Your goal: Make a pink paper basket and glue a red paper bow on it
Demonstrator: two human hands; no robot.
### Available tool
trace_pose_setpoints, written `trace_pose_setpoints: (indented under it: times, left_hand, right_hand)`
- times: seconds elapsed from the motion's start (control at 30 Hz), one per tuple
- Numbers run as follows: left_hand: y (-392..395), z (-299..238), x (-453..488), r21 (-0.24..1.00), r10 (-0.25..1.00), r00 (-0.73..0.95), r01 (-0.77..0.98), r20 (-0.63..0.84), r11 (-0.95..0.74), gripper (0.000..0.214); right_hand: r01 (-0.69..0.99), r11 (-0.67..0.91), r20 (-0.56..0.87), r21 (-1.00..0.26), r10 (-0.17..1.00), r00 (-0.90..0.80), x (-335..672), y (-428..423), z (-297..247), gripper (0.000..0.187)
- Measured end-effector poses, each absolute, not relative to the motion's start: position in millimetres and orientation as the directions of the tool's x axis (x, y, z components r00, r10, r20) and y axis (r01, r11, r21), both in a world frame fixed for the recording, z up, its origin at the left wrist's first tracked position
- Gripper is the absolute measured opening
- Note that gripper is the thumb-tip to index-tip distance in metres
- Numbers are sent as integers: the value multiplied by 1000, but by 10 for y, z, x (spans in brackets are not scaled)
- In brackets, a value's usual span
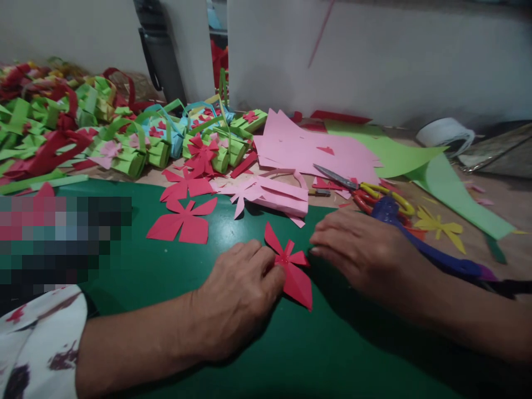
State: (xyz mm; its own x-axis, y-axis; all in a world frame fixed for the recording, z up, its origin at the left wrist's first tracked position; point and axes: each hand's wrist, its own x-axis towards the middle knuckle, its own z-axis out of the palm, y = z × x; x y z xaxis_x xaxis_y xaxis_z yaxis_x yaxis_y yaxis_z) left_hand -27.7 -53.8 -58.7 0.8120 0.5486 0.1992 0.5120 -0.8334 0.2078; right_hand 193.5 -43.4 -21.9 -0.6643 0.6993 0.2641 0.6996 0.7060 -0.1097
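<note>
A red paper butterfly-like cutout [297, 280] with a shiny wet-looking spot at its middle is raised a little off the green mat [166, 349]. My left hand [245, 293] pinches its left side between thumb and fingers. Just right of the cutout is my right hand [361, 249], its fingers slightly bent and a narrow gap at the tips, with nothing visible in them. Two similar red cutouts [178, 224] lie farther left. Behind them rests a pink paper basket [278, 197] with a pink cutout at its end.
Scissors with red and yellow handles [382, 194] and a blue glue gun [432, 257] lie beyond my right arm. Pink sheets [307, 147], green sheets [374, 144] and a yellow cutout [443, 224] are behind. Several green paper baskets [128, 158] crowd the left, before a dark bottle [162, 50].
</note>
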Motion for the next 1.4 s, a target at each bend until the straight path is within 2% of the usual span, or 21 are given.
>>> trace_pose_setpoints:
  times: [0.07,0.13,0.23,0.33,0.4,0.57,0.67,0.77,0.87,0.97,1.07,1.17,1.4]
  left_hand:
    - [-541,-581,-278,168,502,833,474,233,-864,20]
    - [-539,-588,-276,142,470,843,448,262,-883,21]
    - [-527,-632,-268,163,476,825,447,306,-880,20]
    - [-514,-685,-252,254,525,776,461,349,-850,20]
    - [-507,-704,-239,356,579,727,465,370,-811,19]
    - [-484,-685,-210,628,720,604,422,343,-654,16]
    - [-474,-659,-201,687,753,559,395,347,-610,14]
    - [-474,-651,-199,705,754,553,372,355,-604,15]
    - [-483,-669,-207,696,745,569,376,348,-612,15]
    - [-496,-700,-229,638,717,608,412,340,-651,16]
    - [-512,-709,-252,514,658,663,449,357,-731,20]
    - [-532,-683,-253,393,586,727,452,358,-801,21]
    - [-569,-645,-220,286,467,801,379,374,-880,21]
  right_hand:
    - [602,797,306,44,563,-768,2014,-542,-245,19]
    - [521,841,285,148,468,-836,2069,-649,-274,19]
    - [481,852,256,207,427,-867,2101,-768,-301,28]
    - [484,852,249,199,434,-866,2093,-819,-313,28]
    - [515,844,264,147,468,-843,2083,-832,-330,21]
    - [623,775,315,-107,620,-719,2076,-856,-395,10]
    - [686,698,354,-208,707,-612,2056,-864,-406,9]
    - [684,611,355,-399,791,-499,2000,-847,-387,12]
    - [639,533,301,-554,844,-444,1941,-815,-365,11]
    - [653,435,172,-620,887,-428,1916,-788,-356,15]
    - [688,356,51,-632,905,-422,1914,-774,-351,15]
    - [720,316,-3,-617,914,-405,1903,-768,-347,17]
    - [766,274,-17,-581,937,-349,1845,-753,-368,22]
